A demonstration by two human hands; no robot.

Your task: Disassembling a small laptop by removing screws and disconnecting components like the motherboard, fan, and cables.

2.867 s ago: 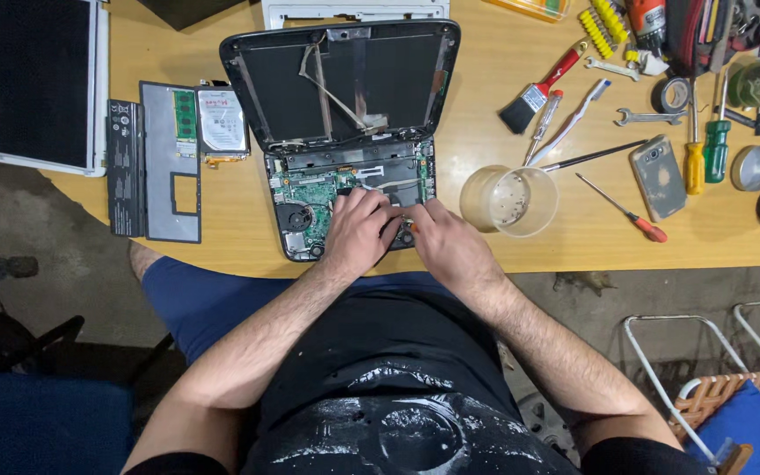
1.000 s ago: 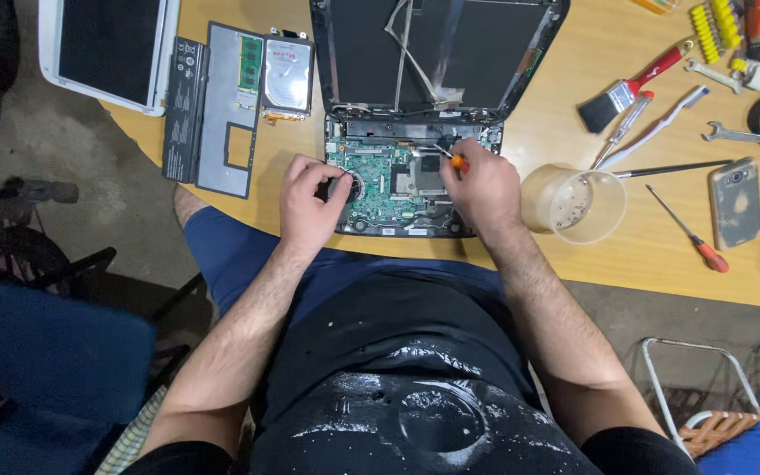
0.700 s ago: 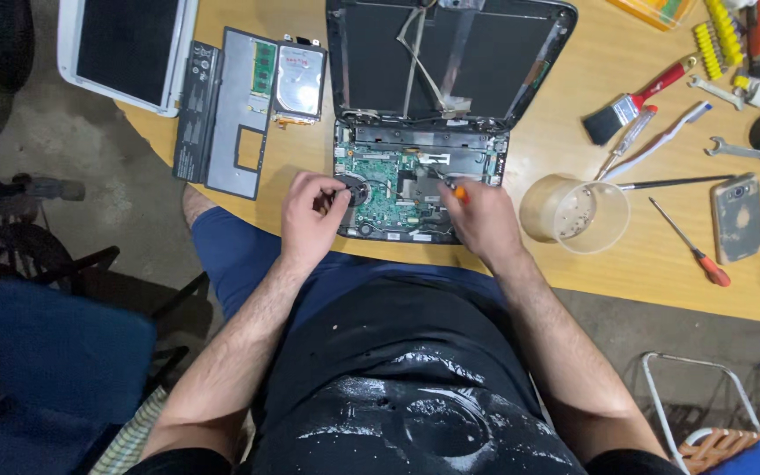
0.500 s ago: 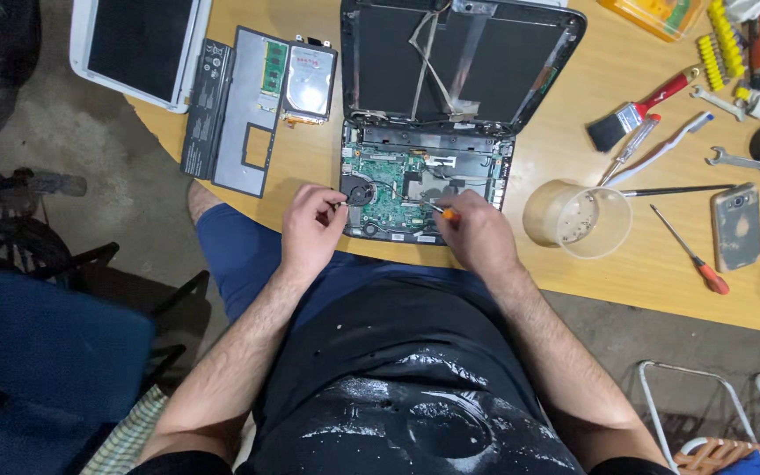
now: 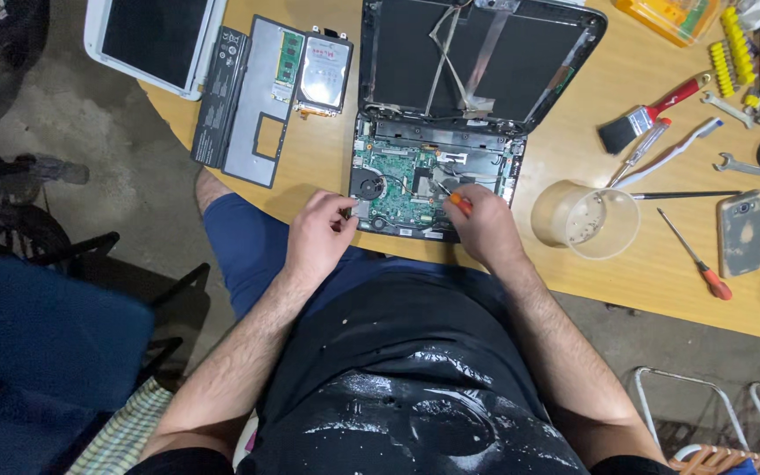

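— Where is the opened laptop [image 5: 437,167]?

— It lies at the near edge of the wooden table [image 5: 573,290], with its green board uncovered, directly in front of both hands.

— What does the right hand [image 5: 485,227] do?

— It is closed around a small screwdriver [image 5: 452,197] with an orange handle; the tip points into the board.

— And the left hand [image 5: 318,237]?

— Its fingers pinch the near left corner of the laptop. A clear plastic cup [image 5: 585,220] stands just right of the right hand.
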